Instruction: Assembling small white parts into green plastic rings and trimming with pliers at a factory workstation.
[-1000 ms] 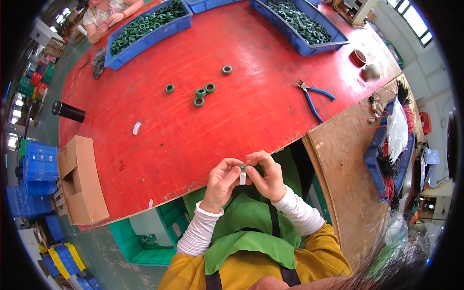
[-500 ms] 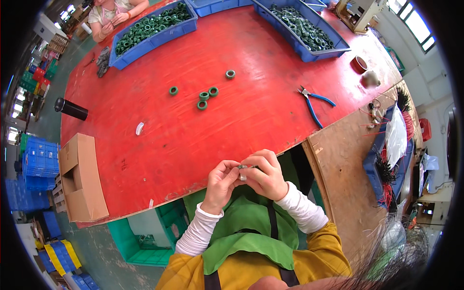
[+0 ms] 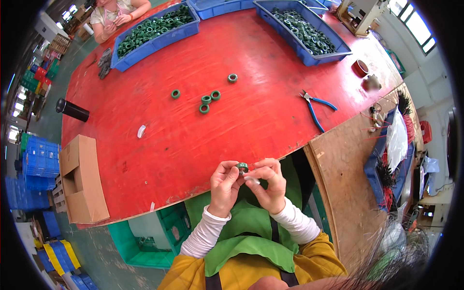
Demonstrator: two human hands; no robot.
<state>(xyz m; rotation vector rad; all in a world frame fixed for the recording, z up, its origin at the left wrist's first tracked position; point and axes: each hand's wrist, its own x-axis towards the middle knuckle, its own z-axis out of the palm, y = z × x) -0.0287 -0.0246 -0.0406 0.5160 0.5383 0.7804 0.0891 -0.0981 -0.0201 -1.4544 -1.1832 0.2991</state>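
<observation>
Close to the table's front edge, my left hand [image 3: 224,189] pinches a dark green ring [image 3: 242,166] between thumb and fingertips. Right beside it, the thumb and fingers of my right hand [image 3: 270,187] are closed on a small whitish translucent strip [image 3: 253,180], which lies against or just below the ring. Fingers cover part of both things. Farther out on the red table [image 3: 159,159] lie several loose green rings [image 3: 206,99]. A curved white piece [image 3: 141,131] rests left of my hands.
Blue trays of green rings [image 3: 157,29] [image 3: 309,34] stand at the back. Blue-handled cutters [image 3: 316,110] lie at the right. A black cylinder [image 3: 72,109] and a cardboard box [image 3: 87,179] are at the left. Another person's hands [image 3: 121,19] show at far left.
My right hand has drawn slightly back from the left, with the whitish strip between its fingers. The green ring now shows more fully at my left fingertips.
</observation>
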